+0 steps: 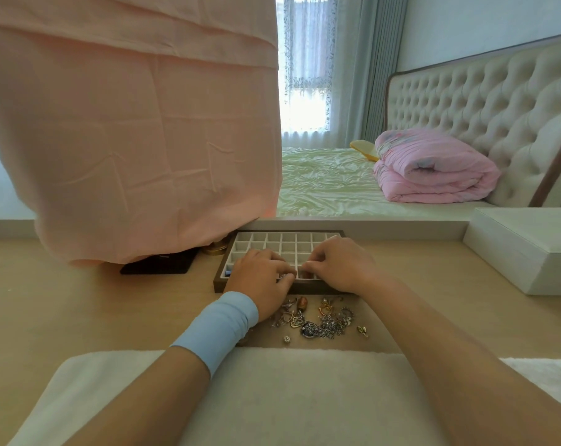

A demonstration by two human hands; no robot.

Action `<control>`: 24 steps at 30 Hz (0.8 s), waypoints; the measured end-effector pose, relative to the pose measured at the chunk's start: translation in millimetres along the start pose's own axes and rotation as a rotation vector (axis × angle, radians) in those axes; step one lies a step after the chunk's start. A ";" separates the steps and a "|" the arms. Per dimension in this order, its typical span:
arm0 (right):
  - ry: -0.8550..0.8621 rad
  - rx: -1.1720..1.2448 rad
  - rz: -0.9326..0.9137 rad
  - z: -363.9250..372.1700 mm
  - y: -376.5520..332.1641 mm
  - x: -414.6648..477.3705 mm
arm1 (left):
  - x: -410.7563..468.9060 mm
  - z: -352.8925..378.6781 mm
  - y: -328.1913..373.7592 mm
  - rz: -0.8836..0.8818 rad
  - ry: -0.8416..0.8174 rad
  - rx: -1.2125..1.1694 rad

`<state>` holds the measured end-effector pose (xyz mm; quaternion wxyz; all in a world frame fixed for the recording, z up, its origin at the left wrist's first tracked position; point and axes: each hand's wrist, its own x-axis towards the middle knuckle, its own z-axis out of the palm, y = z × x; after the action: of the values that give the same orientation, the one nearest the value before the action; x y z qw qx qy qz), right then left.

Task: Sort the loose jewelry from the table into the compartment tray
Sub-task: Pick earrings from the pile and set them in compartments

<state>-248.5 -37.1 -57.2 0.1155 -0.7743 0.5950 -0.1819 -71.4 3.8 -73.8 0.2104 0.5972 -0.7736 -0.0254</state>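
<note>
The compartment tray [282, 241], brown-framed with many small white cells, lies on the wooden table. Both hands hover over its near rows. My left hand [261, 278], with a light blue wristband, has its fingers curled at a near cell; a small silvery piece shows under the fingertips. My right hand [338, 263] curls its fingers just right of it, fingertips nearly meeting the left ones. What each hand holds is mostly hidden. A pile of loose jewelry [319, 320] with chains, charms and an amber bead lies on the table in front of the tray.
A pink cloth [137, 130] drapes over something at the left, with a black flat object [158, 263] and a gold base [215, 249] beneath it. A white box [523, 249] sits at the right. A white cushion [272, 391] lies at the near edge. A bed stands behind.
</note>
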 end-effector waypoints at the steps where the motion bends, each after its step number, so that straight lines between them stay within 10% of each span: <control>1: -0.009 0.015 -0.004 -0.5 0.8 0.4 | 3.6 -0.7 0.1 -0.020 -0.004 -0.029; 24: -0.161 0.091 -0.073 -12.2 -0.7 0.9 | 7.4 2.5 -7.0 0.173 -0.046 0.033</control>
<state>-252.8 -37.3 -45.7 0.1914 -0.8015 0.5463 -0.1502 -67.3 -5.6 -75.9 0.1843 0.5307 -0.8272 -0.0079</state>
